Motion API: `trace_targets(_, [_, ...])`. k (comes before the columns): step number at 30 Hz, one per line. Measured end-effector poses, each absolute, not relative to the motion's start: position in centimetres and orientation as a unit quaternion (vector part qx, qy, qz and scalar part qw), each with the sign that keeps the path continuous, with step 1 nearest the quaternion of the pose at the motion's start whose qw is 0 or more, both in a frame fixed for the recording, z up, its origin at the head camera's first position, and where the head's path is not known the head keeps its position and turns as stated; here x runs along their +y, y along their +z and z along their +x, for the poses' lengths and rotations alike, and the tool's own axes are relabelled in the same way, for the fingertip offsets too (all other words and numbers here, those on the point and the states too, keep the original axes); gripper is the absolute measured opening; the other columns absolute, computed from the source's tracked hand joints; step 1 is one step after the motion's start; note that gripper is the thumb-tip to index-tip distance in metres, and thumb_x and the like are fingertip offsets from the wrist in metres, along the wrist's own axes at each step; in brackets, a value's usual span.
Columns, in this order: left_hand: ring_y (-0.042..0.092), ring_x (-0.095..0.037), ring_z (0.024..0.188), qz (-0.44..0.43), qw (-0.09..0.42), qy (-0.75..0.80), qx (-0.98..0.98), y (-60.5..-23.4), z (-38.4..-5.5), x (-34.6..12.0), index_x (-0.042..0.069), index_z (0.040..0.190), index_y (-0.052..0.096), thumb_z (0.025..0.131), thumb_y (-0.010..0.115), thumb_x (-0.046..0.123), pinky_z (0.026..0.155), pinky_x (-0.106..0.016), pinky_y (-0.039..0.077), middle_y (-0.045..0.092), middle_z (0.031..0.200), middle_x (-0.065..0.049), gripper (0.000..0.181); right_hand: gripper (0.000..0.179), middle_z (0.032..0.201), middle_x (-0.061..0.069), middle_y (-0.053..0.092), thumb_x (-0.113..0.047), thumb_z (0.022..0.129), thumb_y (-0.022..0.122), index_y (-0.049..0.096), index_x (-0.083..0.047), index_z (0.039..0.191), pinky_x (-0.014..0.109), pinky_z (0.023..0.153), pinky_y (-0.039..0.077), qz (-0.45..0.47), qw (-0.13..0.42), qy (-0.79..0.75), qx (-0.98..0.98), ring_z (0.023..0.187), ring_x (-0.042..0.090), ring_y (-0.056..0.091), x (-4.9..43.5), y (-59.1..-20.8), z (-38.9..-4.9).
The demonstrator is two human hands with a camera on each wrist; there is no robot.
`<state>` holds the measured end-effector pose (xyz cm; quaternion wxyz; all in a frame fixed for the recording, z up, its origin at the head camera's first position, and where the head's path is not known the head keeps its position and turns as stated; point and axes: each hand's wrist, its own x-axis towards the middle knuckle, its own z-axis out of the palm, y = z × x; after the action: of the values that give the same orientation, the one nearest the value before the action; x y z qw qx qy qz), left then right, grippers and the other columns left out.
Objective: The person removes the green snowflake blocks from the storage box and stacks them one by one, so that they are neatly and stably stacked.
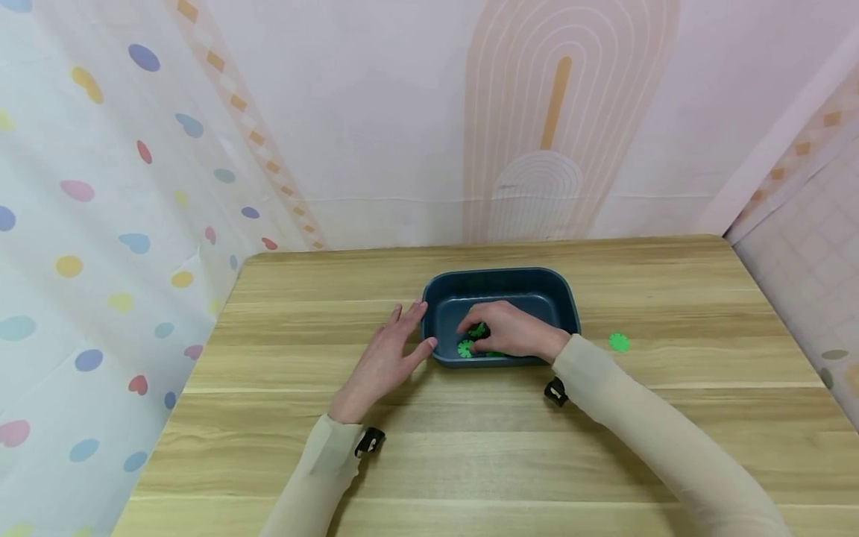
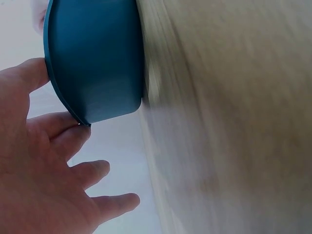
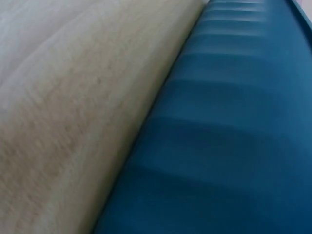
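A dark blue rectangular bin (image 1: pixel 446 280) stands on the wooden table, its side filling much of the left wrist view. My left hand (image 1: pixel 385 358) touches the bin's left end with thumb and fingertips, its other fingers spread straight. My right hand (image 1: pixel 513 328) reaches inside, fingers bent downward. A toothed green disc (image 1: pixel 466 348) lies on the bin floor beside my right thumb. Between thumb and forefinger shows another green disc (image 1: pixel 477 330), in shadow; whether it is pinched cannot be made out. In the right wrist view only the bin's ribbed wall (image 3: pixel 219 131) and the table appear.
One more green disc (image 1: pixel 619 342) lies on the wooden table (image 1: pixel 470 447) to the right of the bin. Patterned cloth (image 1: pixel 376 112) hangs behind the table and along its left side. A black strap piece (image 1: pixel 555 391) sits at the right cuff.
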<state>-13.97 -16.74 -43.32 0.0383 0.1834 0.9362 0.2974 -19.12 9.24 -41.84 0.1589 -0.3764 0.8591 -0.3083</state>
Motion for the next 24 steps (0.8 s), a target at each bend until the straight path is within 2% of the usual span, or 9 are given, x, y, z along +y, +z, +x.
trace_targets(15, [0.018,-0.042,0.156,0.185,0.038,0.299,0.935,-43.3,-14.0,-16.9,0.012,0.163,0.034,0.107,0.057,0.042,0.119,-0.069,0.021,0.031,0.168,-0.007,0.068,0.032,0.120,0.003,0.069,-0.011,0.091,0.081,0.076,-0.008,0.122,0.036,0.102,0.052,-0.390,0.174,-0.269,0.863,0.109,0.016,0.062,8.3,-43.0,-20.0])
trace_targets(24, [0.017,-0.042,0.156,0.182,0.037,0.301,0.935,-43.4,-13.9,-17.0,0.011,0.163,0.034,0.107,0.056,0.042,0.119,-0.068,0.022,0.029,0.168,-0.007,0.067,0.031,0.118,0.003,0.070,-0.010,0.089,0.083,0.077,-0.008,0.120,0.039,0.102,0.052,-0.421,0.147,-0.215,0.869,0.110,0.019,0.063,7.7,-43.1,-20.0])
